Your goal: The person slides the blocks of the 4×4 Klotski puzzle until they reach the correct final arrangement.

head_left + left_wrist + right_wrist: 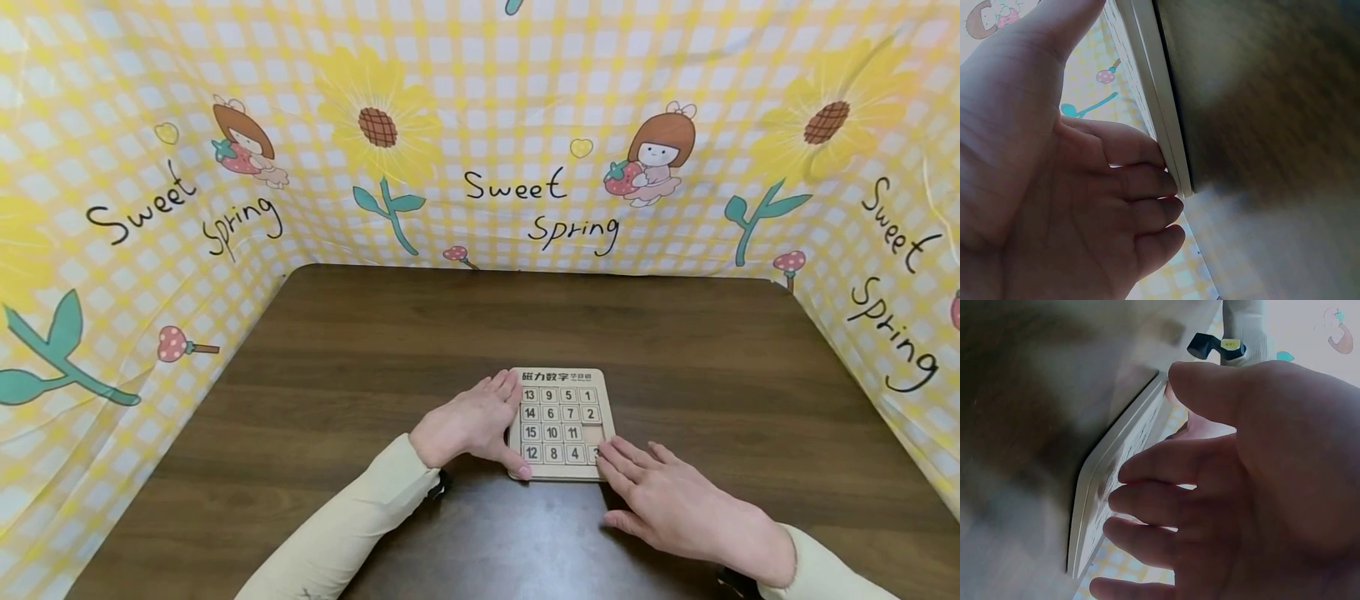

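numbered tiles (570, 414) legible only from head

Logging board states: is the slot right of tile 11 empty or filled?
Empty: the slot, below tile 2, shows a bare floor, no number.

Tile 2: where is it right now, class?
In the head view, tile 2 sits in the right-hand column of the number puzzle, just below tile 1 and right of tile 7.

The puzzle board (558, 472) looks matt, perhaps wooden; the wood-grain table (450, 325) shines softly.
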### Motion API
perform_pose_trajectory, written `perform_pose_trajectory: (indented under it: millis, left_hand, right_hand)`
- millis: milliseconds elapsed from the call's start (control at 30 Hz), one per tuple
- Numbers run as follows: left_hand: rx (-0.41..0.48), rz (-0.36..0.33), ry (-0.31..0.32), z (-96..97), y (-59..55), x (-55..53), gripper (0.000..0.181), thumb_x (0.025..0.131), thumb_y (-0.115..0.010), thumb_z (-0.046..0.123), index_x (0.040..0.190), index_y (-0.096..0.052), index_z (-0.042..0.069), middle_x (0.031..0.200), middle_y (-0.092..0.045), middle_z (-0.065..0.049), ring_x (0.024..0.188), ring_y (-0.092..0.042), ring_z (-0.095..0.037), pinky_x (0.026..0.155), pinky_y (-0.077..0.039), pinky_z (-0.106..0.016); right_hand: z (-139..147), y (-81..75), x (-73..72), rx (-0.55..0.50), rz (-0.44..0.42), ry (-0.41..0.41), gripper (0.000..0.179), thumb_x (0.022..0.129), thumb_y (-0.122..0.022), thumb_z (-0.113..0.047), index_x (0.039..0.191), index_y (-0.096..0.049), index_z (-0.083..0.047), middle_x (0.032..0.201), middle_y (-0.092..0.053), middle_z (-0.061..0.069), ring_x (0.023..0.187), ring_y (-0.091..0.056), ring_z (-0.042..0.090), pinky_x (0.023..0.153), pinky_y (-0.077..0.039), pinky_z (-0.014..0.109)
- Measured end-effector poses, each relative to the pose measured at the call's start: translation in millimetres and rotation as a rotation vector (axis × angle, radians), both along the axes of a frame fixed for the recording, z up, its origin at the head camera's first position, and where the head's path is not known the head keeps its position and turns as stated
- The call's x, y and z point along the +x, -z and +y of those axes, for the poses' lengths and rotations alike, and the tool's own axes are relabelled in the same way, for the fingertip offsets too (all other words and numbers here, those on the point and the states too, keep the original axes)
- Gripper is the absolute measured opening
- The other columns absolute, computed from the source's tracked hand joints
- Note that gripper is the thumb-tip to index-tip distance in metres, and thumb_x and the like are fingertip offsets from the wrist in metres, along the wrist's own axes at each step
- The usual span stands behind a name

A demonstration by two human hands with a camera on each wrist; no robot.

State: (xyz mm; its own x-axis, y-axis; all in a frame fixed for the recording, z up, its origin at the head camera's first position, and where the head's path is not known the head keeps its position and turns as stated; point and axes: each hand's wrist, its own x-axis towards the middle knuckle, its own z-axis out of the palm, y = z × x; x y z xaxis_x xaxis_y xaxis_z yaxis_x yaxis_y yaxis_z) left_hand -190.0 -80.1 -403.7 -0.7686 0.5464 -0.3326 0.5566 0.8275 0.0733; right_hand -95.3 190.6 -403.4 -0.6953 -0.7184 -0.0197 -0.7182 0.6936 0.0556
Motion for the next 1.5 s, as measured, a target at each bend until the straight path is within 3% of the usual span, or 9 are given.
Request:
perform_pose_trajectory:
  millis: [533, 1000, 1500]
  left_hand:
    - [-0.002, 0.01, 0.008, -0.2, -0.4, -1.2, 0.126, 0.069, -0.068, 0.077, 0.156, -0.017, 0.001, 0.165, -0.011, -0.018, 0.154, -0.012, -0.027, 0.126, -0.016, -0.039]
    - [-0.003, 0.012, 0.003, 0.0, -1.0, 0.7, 0.126, 0.069, -0.069, 0.076, 0.156, -0.019, 0.001, 0.165, -0.011, -0.017, 0.154, -0.012, -0.027, 0.126, -0.016, -0.038]
    - [-0.003, 0.008, 0.002, -0.2, 0.1, 0.0, 0.126, 0.069, -0.068, 0.077, 0.156, -0.019, 0.001, 0.165, -0.011, -0.017, 0.154, -0.011, -0.027, 0.126, -0.016, -0.038]
  right_hand:
    - [-0.5, 5.4, -11.6, -0.009, 0.018, -0.01, 0.061, 0.096, -0.056, -0.048, 0.139, -0.055, -0.005, 0.144, -0.054, 0.015, 0.134, -0.051, 0.032, 0.1, -0.047, 0.059]
    - [2.6, 7.1, -23.3, -0.034, -0.063, 0.031, 0.062, 0.097, -0.056, -0.045, 0.144, -0.049, -0.005, 0.15, -0.047, 0.015, 0.14, -0.043, 0.036, 0.106, -0.042, 0.058]
    - [-9.3, 4.6, -13.0, -0.039, -0.086, -0.009, 0.066, 0.098, -0.049, -0.052, 0.146, -0.047, -0.007, 0.153, -0.044, 0.011, 0.144, -0.039, 0.031, 0.109, -0.041, 0.056]
